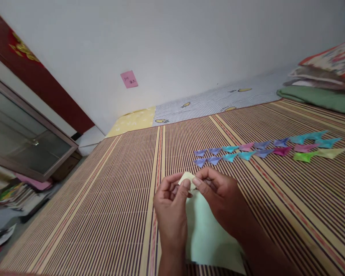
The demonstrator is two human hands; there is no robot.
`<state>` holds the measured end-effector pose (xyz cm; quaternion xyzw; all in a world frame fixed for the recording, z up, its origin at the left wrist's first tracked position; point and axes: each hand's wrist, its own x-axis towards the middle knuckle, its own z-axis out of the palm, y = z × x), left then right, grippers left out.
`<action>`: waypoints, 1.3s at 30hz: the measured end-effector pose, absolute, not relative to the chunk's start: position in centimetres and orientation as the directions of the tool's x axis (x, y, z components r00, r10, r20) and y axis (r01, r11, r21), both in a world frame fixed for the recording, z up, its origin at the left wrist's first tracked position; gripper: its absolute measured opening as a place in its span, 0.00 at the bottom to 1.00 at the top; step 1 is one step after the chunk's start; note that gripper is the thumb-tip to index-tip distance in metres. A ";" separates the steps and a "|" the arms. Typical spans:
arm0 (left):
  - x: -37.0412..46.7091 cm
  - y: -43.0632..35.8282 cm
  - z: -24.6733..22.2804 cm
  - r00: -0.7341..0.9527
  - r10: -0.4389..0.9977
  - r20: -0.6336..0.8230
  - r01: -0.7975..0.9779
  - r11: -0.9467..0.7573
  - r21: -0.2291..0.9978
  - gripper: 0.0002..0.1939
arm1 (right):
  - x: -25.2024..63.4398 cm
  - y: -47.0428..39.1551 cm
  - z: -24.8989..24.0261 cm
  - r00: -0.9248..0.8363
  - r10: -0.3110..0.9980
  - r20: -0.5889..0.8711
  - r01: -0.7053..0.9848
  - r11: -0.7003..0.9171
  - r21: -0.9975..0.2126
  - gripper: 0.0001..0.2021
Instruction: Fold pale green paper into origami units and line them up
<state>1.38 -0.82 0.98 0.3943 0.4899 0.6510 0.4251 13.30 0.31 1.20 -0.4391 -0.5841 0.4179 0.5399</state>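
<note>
In the head view, the left hand (171, 203) pinches a small pale yellow paper (186, 176) between thumb and curled fingers; the right hand (222, 197) grips its right edge likewise. The paper is held above the far end of a pale green sheet (208, 234) on a striped mat (115, 214). Beyond lie two rows of colourful folded paper shapes (246, 155).
</note>
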 end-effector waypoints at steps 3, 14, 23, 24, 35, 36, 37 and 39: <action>1.0 -0.9 1.1 -0.238 0.962 0.130 -0.082 -0.153 0.985 0.11 | 13.5 0.4 1.3 -0.063 0.961 0.269 0.030 0.271 -0.962 0.12; 1.3 -0.9 0.5 -0.271 0.947 0.174 -0.053 -0.195 0.979 0.15 | 13.7 0.7 1.4 -0.129 0.951 0.282 0.041 0.289 -0.956 0.12; 1.2 -0.8 0.8 -0.213 0.970 0.117 -0.139 -0.149 0.979 0.11 | 14.1 0.6 1.4 -0.149 0.918 0.369 0.135 0.388 -0.912 0.13; 1.1 -0.8 0.9 -0.197 0.974 0.116 -0.145 -0.146 0.979 0.10 | 14.2 0.7 1.4 -0.166 0.918 0.360 0.129 0.382 -0.915 0.13; 0.7 -0.5 0.6 -0.140 0.985 0.102 -0.280 -0.138 0.950 0.15 | 14.5 0.8 1.6 -0.264 0.901 0.343 0.097 0.379 -0.920 0.13; 0.8 -0.4 0.6 -0.123 0.988 0.092 -0.325 -0.128 0.937 0.15 | 14.6 0.9 1.5 -0.280 0.902 0.328 0.052 0.356 -0.933 0.14; 0.8 -0.3 0.6 -0.097 0.992 0.078 -0.385 -0.110 0.916 0.15 | 14.7 1.0 1.4 -0.297 0.900 0.319 -0.017 0.329 -0.944 0.15; 0.9 -0.3 0.8 -0.004 0.999 0.042 -0.525 -0.038 0.850 0.15 | 14.9 1.3 1.2 -0.315 0.890 0.329 -0.162 0.291 -0.943 0.14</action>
